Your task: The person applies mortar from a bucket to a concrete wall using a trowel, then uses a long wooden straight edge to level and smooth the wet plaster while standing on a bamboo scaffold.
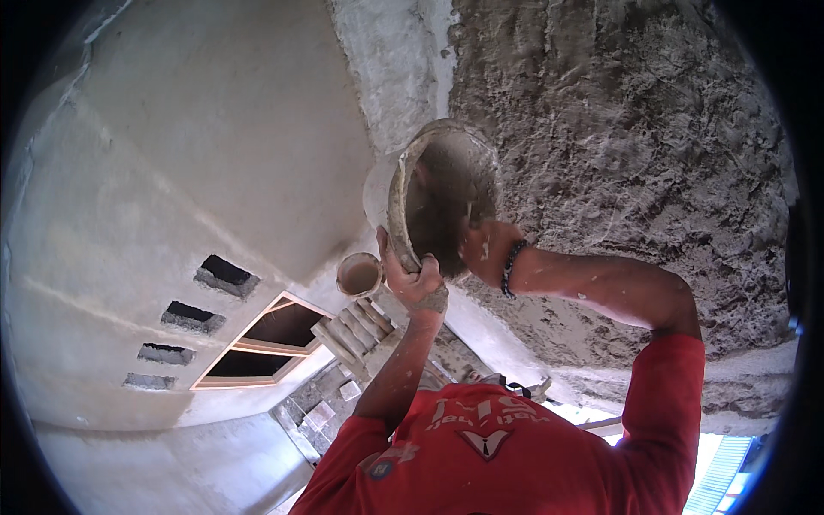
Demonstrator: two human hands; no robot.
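**Reaching Into a Tilted Bucket (455,154) at the Wall**

Pinching the bucket's mortar-smeared rim (398,202) firmly in the left hand (416,283), with fingers closed over its near edge. Reaching to the right side of the mouth with the right hand (491,249), blurred and partly hidden; impossible to tell how far open, or whether gripping anything. Holding the bucket at upper centre, mouth tipped toward the wearer. Judging by the pose, probably at the scooping or scraping step; next, seemingly calling for a steady left grip and a clear lift past the rim. Visible farther out: at the right wrist, a dark beaded bracelet (511,270); to the left, a smaller bucket (348,273) and a wooden window frame (275,348); to the right, a rough, grey wall (635,163).
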